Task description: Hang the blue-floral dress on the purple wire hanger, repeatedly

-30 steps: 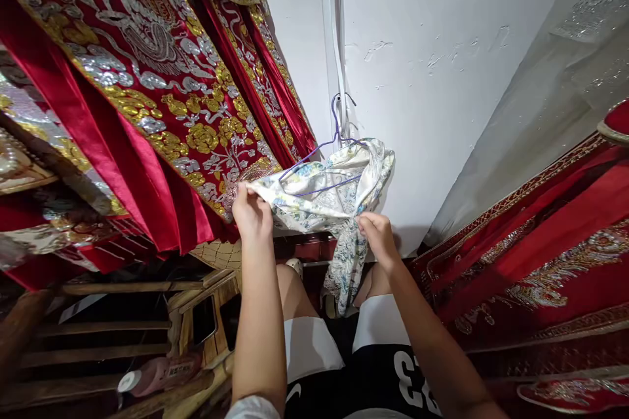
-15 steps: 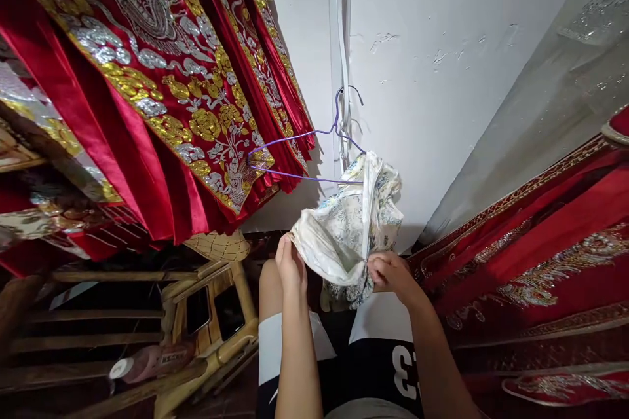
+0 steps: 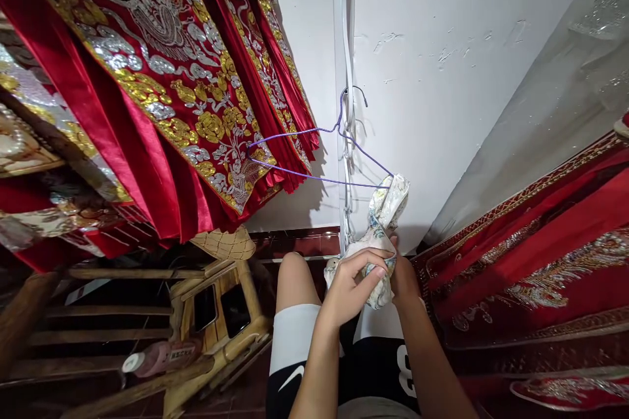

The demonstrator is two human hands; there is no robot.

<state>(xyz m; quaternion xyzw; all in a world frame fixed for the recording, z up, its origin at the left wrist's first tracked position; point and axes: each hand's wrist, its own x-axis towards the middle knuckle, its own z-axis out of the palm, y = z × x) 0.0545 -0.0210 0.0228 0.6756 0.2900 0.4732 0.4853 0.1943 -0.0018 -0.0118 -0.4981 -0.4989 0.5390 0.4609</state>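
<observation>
Shifted cloth (image 3: 377,234): since the earlier frame, it has been drawn down to the right end of the hanger (image 3: 337,127) and bunched smaller; the left grip (image 3: 350,283) has been carried rightward, close beside the right grip (image 3: 401,280).
Left grip: thumb and fingers are clamped on a gathered fold of the cloth.
Right grip: mostly covered by the cloth, at its right edge; whether its fingers are closed cannot be told.
Flowered folds: hung by the upper part from the hanger's right corner, with the lower part bunched at the hands, seen over the shorts (image 3: 295,335).
Purple hanger: hooked at the white strip (image 3: 344,19) along the wall (image 3: 417,6); its left half is bare and is seen across the red gown (image 3: 211,127).
Bamboo chair (image 3: 255,293): placed at lower left, with a pink bottle (image 3: 164,358) laid on its side at the slats.
Right side: filled by beaded red drapery (image 3: 540,262).
</observation>
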